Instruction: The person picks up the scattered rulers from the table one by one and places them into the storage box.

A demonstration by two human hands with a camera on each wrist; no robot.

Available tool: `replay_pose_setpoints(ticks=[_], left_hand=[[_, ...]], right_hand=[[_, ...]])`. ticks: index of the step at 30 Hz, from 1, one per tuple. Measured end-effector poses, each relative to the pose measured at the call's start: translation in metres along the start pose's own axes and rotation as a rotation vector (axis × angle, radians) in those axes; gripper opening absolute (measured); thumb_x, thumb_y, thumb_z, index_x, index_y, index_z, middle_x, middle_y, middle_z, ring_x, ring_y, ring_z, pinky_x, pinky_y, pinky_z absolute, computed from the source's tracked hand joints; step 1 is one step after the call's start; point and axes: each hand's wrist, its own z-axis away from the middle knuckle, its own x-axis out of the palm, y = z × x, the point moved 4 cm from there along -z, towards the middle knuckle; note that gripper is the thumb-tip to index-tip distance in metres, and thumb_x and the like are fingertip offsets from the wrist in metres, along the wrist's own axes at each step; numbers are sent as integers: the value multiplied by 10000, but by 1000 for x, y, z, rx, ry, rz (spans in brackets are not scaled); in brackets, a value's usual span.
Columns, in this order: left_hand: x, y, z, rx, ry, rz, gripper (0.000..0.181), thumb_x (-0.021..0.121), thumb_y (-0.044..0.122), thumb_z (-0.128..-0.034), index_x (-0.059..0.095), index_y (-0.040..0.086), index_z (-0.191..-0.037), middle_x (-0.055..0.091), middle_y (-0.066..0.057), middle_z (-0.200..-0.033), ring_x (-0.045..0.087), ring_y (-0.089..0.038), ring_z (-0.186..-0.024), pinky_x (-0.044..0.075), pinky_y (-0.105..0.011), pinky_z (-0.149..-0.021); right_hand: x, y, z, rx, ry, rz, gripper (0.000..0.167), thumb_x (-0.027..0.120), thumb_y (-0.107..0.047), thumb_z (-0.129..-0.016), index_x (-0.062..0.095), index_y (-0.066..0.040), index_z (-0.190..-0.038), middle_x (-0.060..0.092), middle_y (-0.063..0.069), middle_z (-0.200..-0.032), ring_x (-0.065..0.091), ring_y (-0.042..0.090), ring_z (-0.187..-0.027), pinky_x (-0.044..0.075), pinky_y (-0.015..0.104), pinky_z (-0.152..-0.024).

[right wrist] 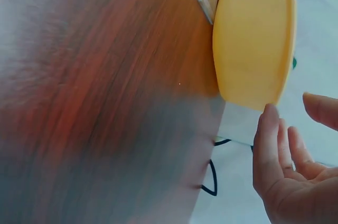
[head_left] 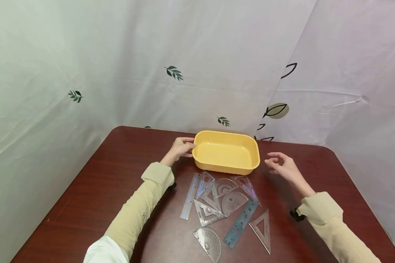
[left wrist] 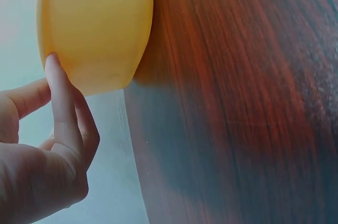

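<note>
I see the yellow tray (head_left: pixel 227 155) at the far side of the surface (head_left: pixel 85 175). The left hand (head_left: pixel 180 147) touches its rim; I cannot tell if it pinches. The right hand (head_left: pixel 284 167), half open, is beside, holding nothing. In front lies a blue ruler (head_left: pixel 241 224).

Tub (head_left: pixel 226 170) on table (head_left: pixel 102 190); rulers (head_left: pixel 190 197), protractors (head_left: pixel 210 243), set squares (head_left: pixel 267 230) before it; curtain (head_left: pixel 197 44) behind.

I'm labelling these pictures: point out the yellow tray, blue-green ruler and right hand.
Yellow tray (head_left: pixel 225 155): head view, inner floor.
Blue-green ruler (head_left: pixel 241 223): head view, mid-length.
Right hand (head_left: pixel 285 168): head view, middle of hand.
</note>
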Motion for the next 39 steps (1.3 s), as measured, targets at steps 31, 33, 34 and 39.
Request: replay_pose_setpoints(ticks=[31,33,34,39], left_hand=[[0,-3,-2,-36,-10,60,446,639,82,-909,549,47,-1344,627,-222,-1239,669,-108,-742,613,-263,-643],[0,-3,-1,-35,-12,63,447,637,81,-910,547,46,-1346,623,-223,-1245,658,-87,-718,612,-263,-643],[0,-3,-1,-35,-13,64,447,636,81,-910,546,45,-1347,622,-223,-1247,656,-82,-713,612,-262,-644],[0,-2,0,-36,-15,65,445,633,80,-912,544,42,-1347,620,-223,-1250,674,-111,-760,613,-263,-652]], right_hand=[[31,8,100,18,-118,183,589,859,-166,-695,578,82,-1149,676,128,-952,653,83,-771,536,186,-658],[32,10,103,29,-123,176,593,862,-164,-690,577,93,-1143,679,128,-948,659,85,-763,538,185,-658],[33,11,105,36,-126,173,595,863,-163,-689,577,96,-1141,680,124,-946,659,84,-761,539,183,-657],[36,17,111,61,-138,171,588,873,-164,-672,589,90,-1121,673,92,-912,638,55,-744,533,177,-651]])
